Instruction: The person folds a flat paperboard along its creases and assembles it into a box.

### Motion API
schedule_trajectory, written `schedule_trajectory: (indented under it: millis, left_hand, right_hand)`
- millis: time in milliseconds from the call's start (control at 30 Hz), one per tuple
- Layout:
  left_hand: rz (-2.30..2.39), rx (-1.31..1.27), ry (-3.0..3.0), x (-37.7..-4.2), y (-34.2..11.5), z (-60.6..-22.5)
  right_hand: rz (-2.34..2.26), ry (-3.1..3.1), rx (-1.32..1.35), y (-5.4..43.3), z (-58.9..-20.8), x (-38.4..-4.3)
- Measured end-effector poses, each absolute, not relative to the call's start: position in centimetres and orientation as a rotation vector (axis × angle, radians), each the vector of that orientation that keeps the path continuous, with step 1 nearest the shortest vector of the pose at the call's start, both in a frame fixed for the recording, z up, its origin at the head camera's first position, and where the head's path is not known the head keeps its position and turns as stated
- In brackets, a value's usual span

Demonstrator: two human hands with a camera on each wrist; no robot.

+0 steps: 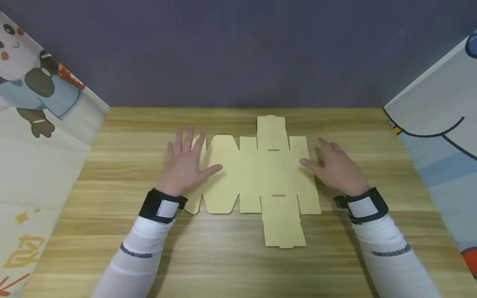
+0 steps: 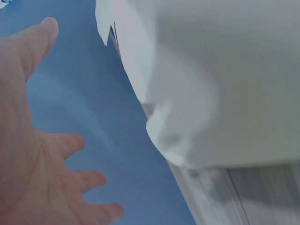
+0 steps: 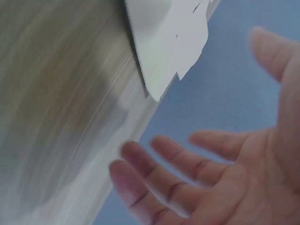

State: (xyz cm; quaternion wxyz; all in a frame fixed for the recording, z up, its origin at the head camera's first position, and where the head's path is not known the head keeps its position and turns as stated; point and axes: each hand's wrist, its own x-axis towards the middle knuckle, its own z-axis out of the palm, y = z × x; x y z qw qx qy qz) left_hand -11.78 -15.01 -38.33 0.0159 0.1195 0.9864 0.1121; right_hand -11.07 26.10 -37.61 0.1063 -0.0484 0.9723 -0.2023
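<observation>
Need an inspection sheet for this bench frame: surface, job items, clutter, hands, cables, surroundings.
Surface: light wooden table, bare wood grain.
Job's things: flat unfolded tan cardboard box blank, lying flat at the table's middle, flaps spread.
Clutter: nothing seen.
Grippers: left hand fingers spread, over the blank's left edge; right hand relaxed, at its right edge; contact unclear. Neither grips.
Cables: nothing seen.
Surroundings: dark grey back wall; cartoon-printed side panels left and right.

No readable words, brands or numbers are shown. Orange marks are printed low on the left panel (image 1: pixel 22 252), below its cartoon animal, but they cannot be made out as characters. Dark lettering on the sleeves (image 1: pixel 136 251) is too small to be read.
</observation>
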Motion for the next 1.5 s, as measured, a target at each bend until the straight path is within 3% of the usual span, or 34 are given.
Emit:
schedule_trajectory:
  millis: [333,867,1133,1500]
  left_hand:
    - [0.334,0.519,2.935,-10.6,-11.6,-40.6]
    - [0.313,0.324,2.902,-8.3,-10.9,-40.7]
    - [0.344,0.362,2.882,-8.6,-11.1,-38.4]
    - [0.769,0.666,3.154,-12.3,-8.9,-32.2]
  right_hand:
    - [-0.513,2.719,-0.131,26.0,-38.6,-10.6]
    - [-0.840,2.588,-0.182,25.7,-38.9,-14.1]
    - [-1.097,2.507,-0.164,25.7,-38.0,-14.6]
    - [-1.180,2.622,-0.208,24.5,-34.7,-13.3]
